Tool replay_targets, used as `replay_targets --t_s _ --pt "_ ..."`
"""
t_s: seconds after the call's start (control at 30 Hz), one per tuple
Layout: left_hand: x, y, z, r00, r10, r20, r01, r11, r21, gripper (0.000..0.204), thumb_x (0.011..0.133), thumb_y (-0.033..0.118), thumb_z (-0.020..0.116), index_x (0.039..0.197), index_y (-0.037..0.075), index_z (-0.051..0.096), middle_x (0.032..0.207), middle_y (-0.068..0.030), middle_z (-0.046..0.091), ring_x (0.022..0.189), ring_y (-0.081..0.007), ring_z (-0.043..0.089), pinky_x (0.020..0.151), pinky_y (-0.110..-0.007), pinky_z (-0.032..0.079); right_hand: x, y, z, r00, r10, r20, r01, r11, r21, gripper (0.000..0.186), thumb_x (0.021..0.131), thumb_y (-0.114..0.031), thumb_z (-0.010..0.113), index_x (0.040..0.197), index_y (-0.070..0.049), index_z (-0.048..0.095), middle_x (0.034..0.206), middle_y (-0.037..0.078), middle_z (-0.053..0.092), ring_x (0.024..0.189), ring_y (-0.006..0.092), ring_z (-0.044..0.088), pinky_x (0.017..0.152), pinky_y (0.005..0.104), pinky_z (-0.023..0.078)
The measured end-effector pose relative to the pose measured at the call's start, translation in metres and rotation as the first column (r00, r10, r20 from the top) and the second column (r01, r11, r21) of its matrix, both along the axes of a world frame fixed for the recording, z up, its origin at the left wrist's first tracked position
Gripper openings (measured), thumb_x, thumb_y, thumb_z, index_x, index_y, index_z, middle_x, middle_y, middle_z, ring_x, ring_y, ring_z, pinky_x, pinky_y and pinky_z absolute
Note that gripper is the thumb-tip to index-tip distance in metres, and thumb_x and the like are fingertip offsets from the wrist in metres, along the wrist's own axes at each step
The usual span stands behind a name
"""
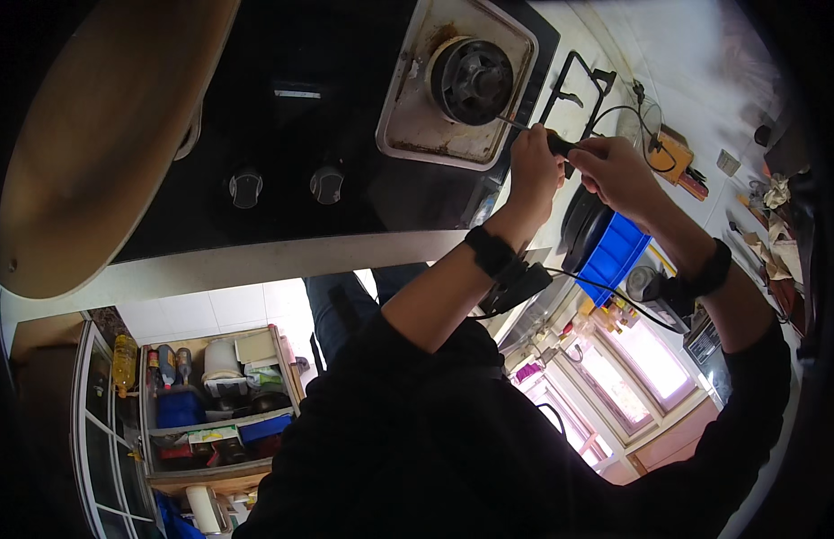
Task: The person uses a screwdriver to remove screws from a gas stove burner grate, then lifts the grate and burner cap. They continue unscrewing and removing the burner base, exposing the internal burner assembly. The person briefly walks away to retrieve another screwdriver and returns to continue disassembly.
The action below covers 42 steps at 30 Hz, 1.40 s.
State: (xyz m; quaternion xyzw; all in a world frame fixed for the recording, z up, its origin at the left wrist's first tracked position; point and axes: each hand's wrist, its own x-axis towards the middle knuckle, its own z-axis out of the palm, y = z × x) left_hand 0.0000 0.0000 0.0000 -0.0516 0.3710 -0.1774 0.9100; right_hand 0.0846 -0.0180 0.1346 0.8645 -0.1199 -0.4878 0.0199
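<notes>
A screwdriver with a dark handle and thin metal shaft is held between my two hands. Its shaft points left to the lower edge of a round black gas burner; I cannot tell whether the tip touches it. My left hand is closed around the front of the handle. At the handle's rear end, my right hand pinches it. The burner sits in a square, stained metal drip tray on the black glass cooktop. A black pan support lies off the burner, on the light counter just beyond my hands.
Two control knobs sit at the cooktop's front. A large tan, rounded object covers its left side. Right of my hands are a blue plastic basket, cables and a wooden block. An open drawer with bottles and containers stands lower left.
</notes>
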Motion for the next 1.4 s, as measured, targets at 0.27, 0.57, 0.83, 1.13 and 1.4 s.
replay_targets --t_s 0.27,0.57,0.83,1.13,1.4 --pt "0.007 0.006 0.007 0.996 0.001 -0.091 -0.004 0.999 -0.035 0.026 0.107 0.029 0.040 0.098 0.006 0.049 0.063 0.0007 0.041 0.047 -0.0085 0.035 0.043 -0.025 0.026 0.003 -0.001 -0.001 0.968 0.237 0.082 -0.245 0.965 0.099 0.038 0.096 -0.029 0.061 0.107 0.006 0.071 0.078 0.019 0.070 0.068 0.0255 0.067 0.069 0.0369 0.052" --pt "0.003 0.010 0.011 0.994 0.002 -0.105 -0.014 0.993 -0.115 0.024 0.108 0.030 0.042 0.108 0.008 0.049 0.066 0.0013 0.042 0.050 -0.0064 0.036 0.045 -0.024 0.026 -0.004 0.010 0.005 0.935 0.336 0.114 -0.347 0.932 0.103 0.034 0.095 -0.026 0.061 0.106 0.005 0.070 0.086 0.023 0.072 0.079 0.0369 0.071 0.075 0.0412 0.054" --pt "-0.001 0.010 0.009 0.996 0.019 -0.085 -0.030 0.991 -0.131 0.020 0.106 0.027 0.041 0.107 0.009 0.050 0.065 0.0024 0.042 0.048 -0.0054 0.032 0.045 -0.024 0.023 -0.008 0.005 0.007 0.851 0.501 0.156 -0.519 0.848 0.111 0.029 0.095 -0.024 0.061 0.101 0.002 0.070 0.085 0.023 0.071 0.079 0.0421 0.069 0.074 0.0450 0.055" --pt "0.001 0.005 0.005 0.999 -0.008 -0.036 0.007 1.000 -0.031 0.025 0.105 0.027 0.041 0.092 0.007 0.050 0.060 0.0022 0.043 0.044 -0.0072 0.036 0.042 -0.024 0.026 0.004 0.004 0.009 0.884 -0.463 -0.070 0.467 0.881 0.075 0.027 0.102 -0.026 0.058 0.116 -0.004 0.065 0.073 0.000 0.056 0.050 0.0034 0.041 0.044 0.0219 0.029" --pt "-0.003 -0.004 0.004 0.998 -0.025 -0.062 0.027 0.999 0.039 0.025 0.106 0.027 0.040 0.096 0.007 0.051 0.060 0.0025 0.044 0.045 -0.0061 0.037 0.041 -0.024 0.025 0.001 -0.001 -0.002 0.992 0.034 -0.122 -0.038 0.999 -0.031 0.040 0.101 -0.036 0.057 0.098 0.001 0.073 0.064 0.004 0.060 0.056 0.0131 0.057 0.058 0.0330 0.048"
